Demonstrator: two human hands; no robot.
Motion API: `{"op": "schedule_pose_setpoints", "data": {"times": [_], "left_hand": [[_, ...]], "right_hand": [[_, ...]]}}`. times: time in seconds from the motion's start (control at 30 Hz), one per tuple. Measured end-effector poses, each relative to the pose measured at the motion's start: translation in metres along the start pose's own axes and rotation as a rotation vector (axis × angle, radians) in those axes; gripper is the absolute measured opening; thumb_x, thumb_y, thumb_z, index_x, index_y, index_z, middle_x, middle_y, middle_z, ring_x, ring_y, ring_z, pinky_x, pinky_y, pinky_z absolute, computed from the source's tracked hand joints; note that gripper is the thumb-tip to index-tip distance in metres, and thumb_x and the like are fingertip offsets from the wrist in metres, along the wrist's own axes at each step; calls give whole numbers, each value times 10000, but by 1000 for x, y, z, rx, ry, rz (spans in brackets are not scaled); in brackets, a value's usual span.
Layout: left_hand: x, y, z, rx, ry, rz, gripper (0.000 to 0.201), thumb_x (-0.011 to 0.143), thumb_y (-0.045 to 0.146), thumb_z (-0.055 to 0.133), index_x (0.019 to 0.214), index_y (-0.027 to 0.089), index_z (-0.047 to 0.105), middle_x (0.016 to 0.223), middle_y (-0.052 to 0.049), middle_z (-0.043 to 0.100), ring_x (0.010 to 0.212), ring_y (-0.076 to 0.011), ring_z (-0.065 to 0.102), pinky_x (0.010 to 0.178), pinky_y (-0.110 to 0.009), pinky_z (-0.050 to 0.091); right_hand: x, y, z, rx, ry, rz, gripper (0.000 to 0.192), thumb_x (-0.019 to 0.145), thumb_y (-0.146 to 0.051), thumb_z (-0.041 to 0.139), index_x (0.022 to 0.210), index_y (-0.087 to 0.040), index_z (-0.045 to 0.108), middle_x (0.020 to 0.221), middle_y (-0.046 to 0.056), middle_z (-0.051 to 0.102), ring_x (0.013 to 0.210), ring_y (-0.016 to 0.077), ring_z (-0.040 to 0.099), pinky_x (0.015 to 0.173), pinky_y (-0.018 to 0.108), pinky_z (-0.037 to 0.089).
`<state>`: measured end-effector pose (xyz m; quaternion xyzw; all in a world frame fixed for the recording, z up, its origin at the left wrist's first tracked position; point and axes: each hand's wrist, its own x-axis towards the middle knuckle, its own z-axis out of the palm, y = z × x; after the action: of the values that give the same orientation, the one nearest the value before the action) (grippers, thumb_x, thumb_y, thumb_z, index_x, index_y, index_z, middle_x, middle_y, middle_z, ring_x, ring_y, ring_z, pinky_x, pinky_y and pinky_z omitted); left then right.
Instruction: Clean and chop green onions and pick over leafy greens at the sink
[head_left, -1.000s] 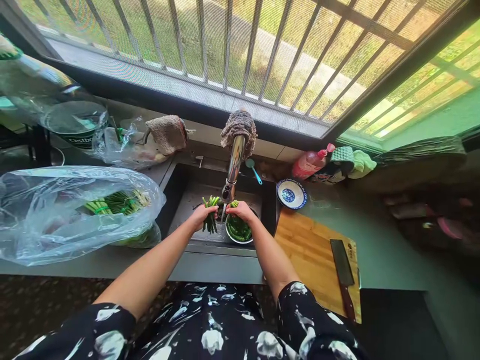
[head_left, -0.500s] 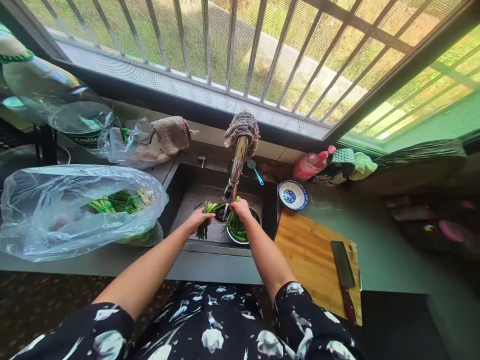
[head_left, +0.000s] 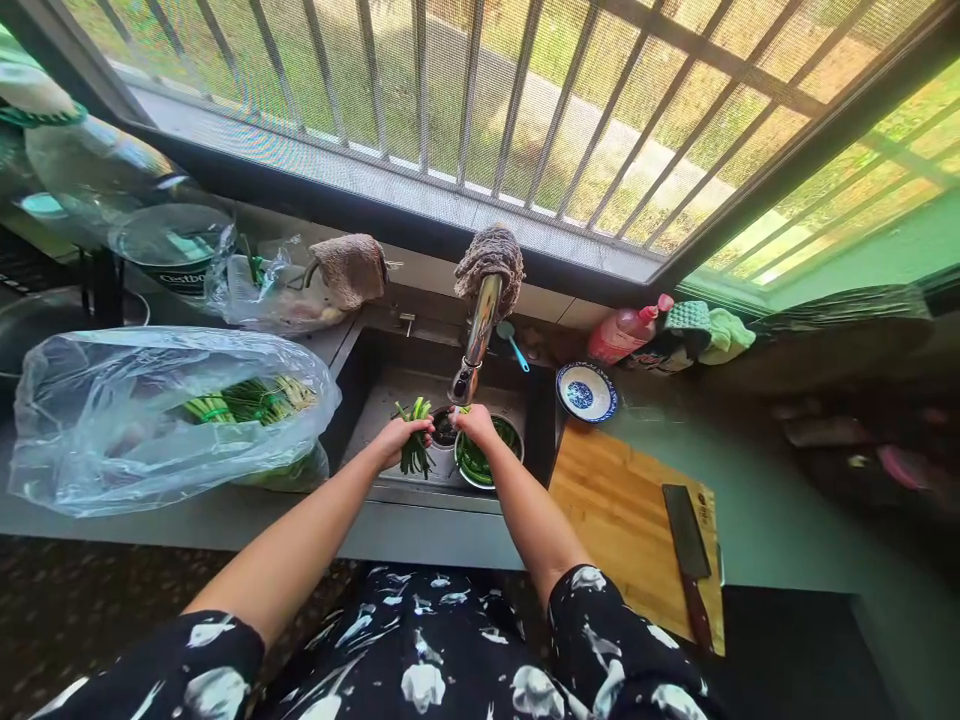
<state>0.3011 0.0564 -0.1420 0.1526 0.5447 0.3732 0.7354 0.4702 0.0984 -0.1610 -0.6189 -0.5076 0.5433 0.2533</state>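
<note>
Over the left part of the dark sink (head_left: 379, 400), my left hand (head_left: 392, 443) is closed around a bunch of green vegetable stalks (head_left: 415, 455). Their pale cut ends stick up above the thumb and the dark leaf ends hang down. My right hand (head_left: 478, 428) is pinched just under the mouth of the chrome tap (head_left: 480, 335), with a bit of light green stalk (head_left: 464, 409) showing at the fingertips. Directly below it stands a bowl (head_left: 478, 486) with green stalks in it, partly hidden by the hand and forearm. The drain (head_left: 444, 430) lies between both hands.
Left of the sink lies a clear plastic bag (head_left: 112, 400) with tied greens (head_left: 251, 400). To the right are a wooden board (head_left: 607, 490) with a cleaver (head_left: 686, 535) on it, a blue-patterned bowl (head_left: 585, 391) and a pink bottle (head_left: 622, 333). A barred window stands behind.
My left hand has shifted slightly right with its bunch, whose stalk ends now fan out. Under the tap, fewer greens show at my right hand, and more of the bowl's contents is visible.
</note>
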Motion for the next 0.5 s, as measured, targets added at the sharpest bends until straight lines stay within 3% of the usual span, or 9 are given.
{"op": "schedule_pose_setpoints", "data": {"times": [0.07, 0.23, 0.4, 0.5], "left_hand": [[-1, 0, 9, -23, -65, -8, 176, 646, 120, 652, 821, 133, 643, 693, -53, 670, 560, -143, 609, 615, -281, 524], [2, -1, 20, 90, -147, -7, 153, 604, 186, 692, 734, 110, 670, 645, -86, 682, 608, -195, 647, 619, -286, 515], [5, -2, 22, 177, -200, 90, 369, 537, 334, 798, 813, 112, 694, 726, -86, 704, 656, -206, 653, 665, -307, 496], [8, -3, 21, 189, -193, 143, 399, 498, 308, 825, 834, 131, 702, 782, -76, 711, 696, -195, 649, 685, -293, 478]], "right_hand": [[-4, -5, 2, 117, -6, 11, 126, 604, -279, 651, 607, -160, 609, 484, -42, 520, 507, 103, 471, 525, 230, 358], [-14, -14, -3, 398, -168, 23, 253, 523, -336, 732, 646, -152, 609, 541, -21, 566, 508, 120, 497, 523, 256, 397], [-13, -11, -17, 386, -57, 23, 251, 490, -307, 758, 577, -160, 575, 511, -44, 527, 498, 96, 444, 536, 245, 369], [-12, -9, -20, 445, -71, 38, 237, 504, -302, 750, 581, -161, 578, 517, -29, 545, 505, 104, 458, 550, 250, 371]]}}
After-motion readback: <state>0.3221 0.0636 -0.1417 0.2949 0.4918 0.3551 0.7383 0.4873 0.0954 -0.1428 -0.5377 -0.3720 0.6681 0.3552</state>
